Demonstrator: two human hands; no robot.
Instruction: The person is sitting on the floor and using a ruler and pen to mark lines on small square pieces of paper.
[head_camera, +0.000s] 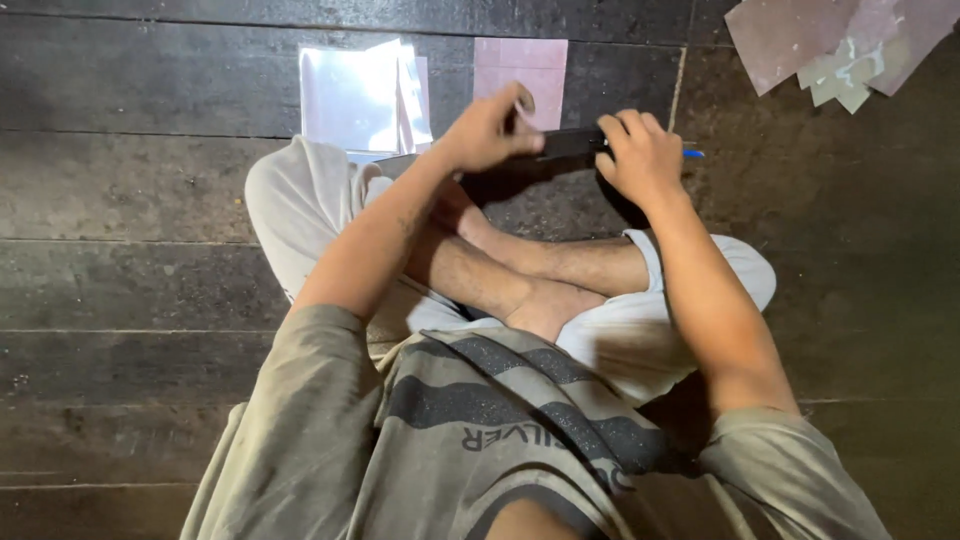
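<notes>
Left hand (487, 130): fingers curled, thumb and forefinger pinched on the left end of a dark flat strip (570, 143). Grip closed on it. Right hand (640, 155): fingers wrapped over the strip's right end, also closed; a blue tip (693, 153) pokes out past the knuckles, could be a pen or a blade handle, cannot tell which.

Strip sits level between both hands, held in the air above the crossed legs (520, 270), not resting on the floor.

Progress, judged from layout only: work on the strip looks mid-step, both hands committed, nothing set down in front yet. What the hands do to it (fold, cut, mark) is hidden by the fingers.

Outward: a stack of shiny clear sheets (362, 95) lies on the dark plank floor (130, 190) just beyond the left knee, and a pink sheet (520, 75) beside it, behind the left hand. Both look untouched. Top right corner: loose pink and pale scraps (835, 50), well apart from the hands, look like offcuts or spare stock.
</notes>
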